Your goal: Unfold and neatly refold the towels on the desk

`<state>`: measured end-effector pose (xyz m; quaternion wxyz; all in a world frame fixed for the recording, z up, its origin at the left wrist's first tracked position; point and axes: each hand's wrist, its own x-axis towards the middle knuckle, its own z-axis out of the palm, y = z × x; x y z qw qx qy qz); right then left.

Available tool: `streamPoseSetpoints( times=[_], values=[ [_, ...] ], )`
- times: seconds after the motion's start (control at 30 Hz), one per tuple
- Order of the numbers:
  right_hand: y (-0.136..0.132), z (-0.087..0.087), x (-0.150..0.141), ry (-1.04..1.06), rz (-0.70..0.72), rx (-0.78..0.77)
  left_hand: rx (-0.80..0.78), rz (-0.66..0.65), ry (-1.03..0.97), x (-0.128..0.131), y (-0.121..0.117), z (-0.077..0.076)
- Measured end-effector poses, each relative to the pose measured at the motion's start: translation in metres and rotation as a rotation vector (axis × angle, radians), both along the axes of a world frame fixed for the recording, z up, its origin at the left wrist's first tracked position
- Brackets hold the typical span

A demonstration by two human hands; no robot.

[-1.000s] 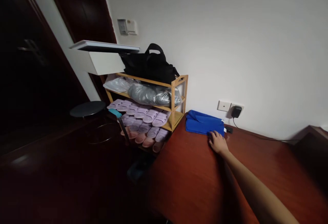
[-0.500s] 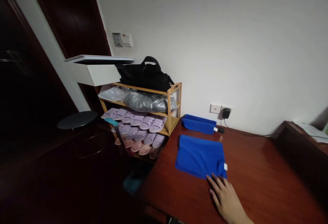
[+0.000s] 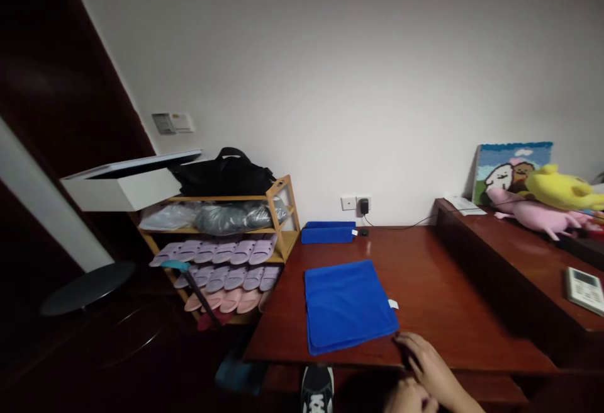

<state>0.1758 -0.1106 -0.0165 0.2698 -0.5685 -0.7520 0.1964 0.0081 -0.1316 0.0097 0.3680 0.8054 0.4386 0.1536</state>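
Note:
A blue cloth (image 3: 346, 303), folded into a rough square with a white tag on its right edge, lies on the red-brown wooden table (image 3: 438, 299). My right hand (image 3: 427, 362) is at the table's front edge, its fingertips just beside the cloth's near right corner. Its fingers reach forward and I see nothing held in them. Below it, at the bottom of the view, is my left hand (image 3: 409, 397), partly cut off, with its fingers mostly hidden. A second blue cloth (image 3: 328, 233), folded into a narrow strip, rests at the back of the table by the wall.
Left of the table stands a wooden shoe rack (image 3: 283, 211) with several slippers and a black bag (image 3: 226, 174). A raised ledge (image 3: 509, 243) on the right bears plush toys (image 3: 542, 214) and a white remote-like device (image 3: 585, 290). A charger (image 3: 363, 206) is plugged into the wall.
The view has swung right. The cloth's rumpled near right corner now lies flat, and my right hand has drawn back from it to the table edge. My left hand has come into view.

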Motion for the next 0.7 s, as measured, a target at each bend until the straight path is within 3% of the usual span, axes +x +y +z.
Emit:
streamPoseSetpoints(
  times=[0.13, 0.2, 0.43, 0.53, 0.7],
  values=[
    [0.022, 0.01, -0.007, 0.047, 0.015, 0.08, 0.23, 0.289, 0.09, 0.0, 0.005, 0.032],
    [0.032, 0.013, -0.014, 0.01, 0.04, 0.086, 0.349, 0.34, 0.194, -0.006, 0.015, 0.038],
    [0.028, 0.001, -0.024, 0.18, -0.039, 0.158, 0.457, 0.316, 0.48, -0.018, 0.026, 0.021],
    [0.027, 0.002, -0.017, 0.283, -0.06, 0.153, 0.484, 0.292, 0.626, -0.009, 0.031, 0.035],
    [0.033, 0.001, -0.015, 0.34, -0.169, 0.143, 0.421, 0.022, 0.844, 0.01, 0.063, 0.075]
  ],
)
